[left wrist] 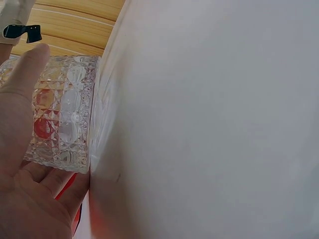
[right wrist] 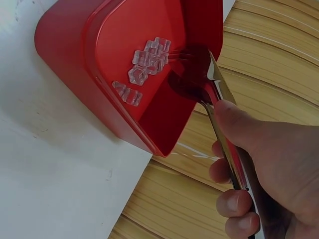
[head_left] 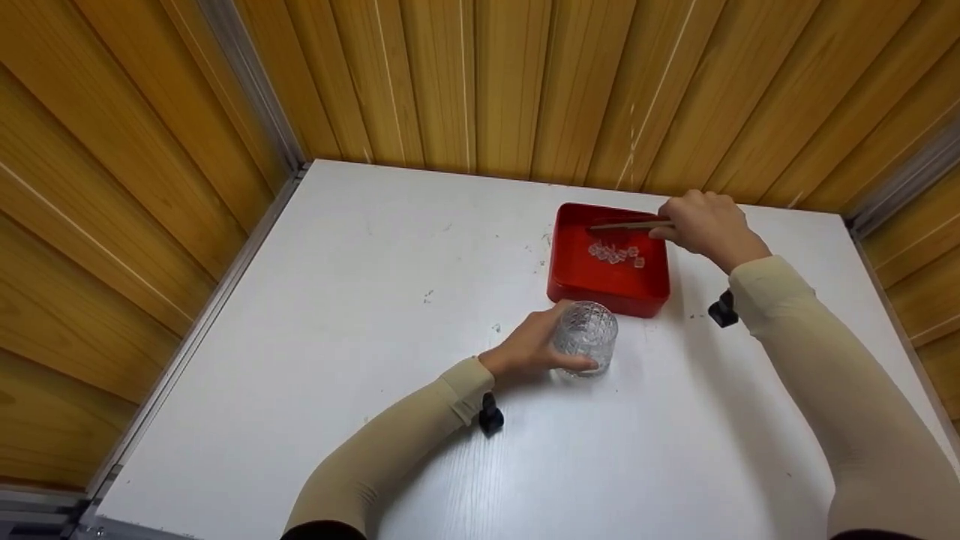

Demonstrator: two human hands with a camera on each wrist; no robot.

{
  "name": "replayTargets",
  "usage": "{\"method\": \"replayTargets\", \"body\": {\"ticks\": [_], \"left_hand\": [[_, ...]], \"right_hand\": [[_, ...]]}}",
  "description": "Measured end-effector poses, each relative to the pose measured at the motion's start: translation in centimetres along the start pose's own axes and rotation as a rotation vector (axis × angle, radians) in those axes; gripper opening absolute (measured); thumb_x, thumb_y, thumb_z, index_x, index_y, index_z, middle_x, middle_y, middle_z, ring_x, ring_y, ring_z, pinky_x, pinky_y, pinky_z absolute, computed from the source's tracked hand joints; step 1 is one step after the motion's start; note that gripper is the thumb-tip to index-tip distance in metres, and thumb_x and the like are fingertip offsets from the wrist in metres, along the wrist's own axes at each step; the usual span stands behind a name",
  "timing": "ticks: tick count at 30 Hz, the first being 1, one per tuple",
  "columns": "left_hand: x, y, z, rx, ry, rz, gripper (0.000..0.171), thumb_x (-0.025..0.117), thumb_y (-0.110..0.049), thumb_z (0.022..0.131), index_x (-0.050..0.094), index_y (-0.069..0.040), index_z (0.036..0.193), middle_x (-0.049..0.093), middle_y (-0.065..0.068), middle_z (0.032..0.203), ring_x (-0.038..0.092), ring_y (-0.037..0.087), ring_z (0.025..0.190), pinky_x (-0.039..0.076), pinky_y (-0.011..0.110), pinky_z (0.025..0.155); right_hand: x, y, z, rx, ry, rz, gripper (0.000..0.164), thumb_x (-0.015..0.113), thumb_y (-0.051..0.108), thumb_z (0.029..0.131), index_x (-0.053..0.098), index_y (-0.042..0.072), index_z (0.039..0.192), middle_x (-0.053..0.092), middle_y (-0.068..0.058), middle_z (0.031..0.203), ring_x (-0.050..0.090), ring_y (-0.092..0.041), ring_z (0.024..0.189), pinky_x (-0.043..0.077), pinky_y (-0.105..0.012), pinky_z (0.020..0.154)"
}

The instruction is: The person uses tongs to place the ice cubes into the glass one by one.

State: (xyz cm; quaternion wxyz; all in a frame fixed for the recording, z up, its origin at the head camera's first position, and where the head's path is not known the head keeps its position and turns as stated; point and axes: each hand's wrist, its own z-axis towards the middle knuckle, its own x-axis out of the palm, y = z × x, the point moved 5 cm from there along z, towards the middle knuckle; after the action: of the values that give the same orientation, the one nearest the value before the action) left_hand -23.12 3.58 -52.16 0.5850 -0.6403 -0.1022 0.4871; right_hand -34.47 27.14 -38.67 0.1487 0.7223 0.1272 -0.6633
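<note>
Wood-grain walls (head_left: 487,82) rise behind a white bench (head_left: 375,300). On it sits a red tray (head_left: 634,303), an upright glass (head_left: 589,330) just before its near edge. Two hands work here: the left hand (head_left: 534,345) curves round the glass; the right hand (head_left: 705,225), by the tray's far right corner, grips metal tongs (right wrist: 244,174), tips slightly parted inside the tray. Clear cubes (right wrist: 151,59) cluster on its floor.
</note>
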Motion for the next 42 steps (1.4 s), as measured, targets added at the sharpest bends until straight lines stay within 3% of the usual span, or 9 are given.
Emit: {"method": "replayTargets", "body": {"ticks": [21,42], "left_hand": [[0.0,0.1,-0.1,0.002,-0.012,0.012,0.085,0.089,-0.044,0.079,0.044,-0.022,0.147,0.066,0.002,0.127,0.062,0.010,0.113,0.050,0.022,0.095],[0.1,-0.3,-0.1,-0.012,-0.012,-0.008,0.084,0.090,-0.041,0.079,0.046,-0.018,0.146,0.067,0.003,0.126,0.062,0.010,0.112,0.050,0.022,0.095]], "right_hand": [[1.4,-1.9,-0.2,0.100,0.009,0.046,0.029,0.075,0.024,0.095,0.075,-0.002,0.110,0.073,-0.018,0.091,0.059,-0.029,0.069,0.053,-0.040,0.056],[1.9,-1.8,-0.3,0.085,0.004,0.035,0.028,0.077,0.023,0.094,0.075,-0.002,0.108,0.073,-0.016,0.086,0.057,-0.027,0.067,0.050,-0.037,0.056]]}}
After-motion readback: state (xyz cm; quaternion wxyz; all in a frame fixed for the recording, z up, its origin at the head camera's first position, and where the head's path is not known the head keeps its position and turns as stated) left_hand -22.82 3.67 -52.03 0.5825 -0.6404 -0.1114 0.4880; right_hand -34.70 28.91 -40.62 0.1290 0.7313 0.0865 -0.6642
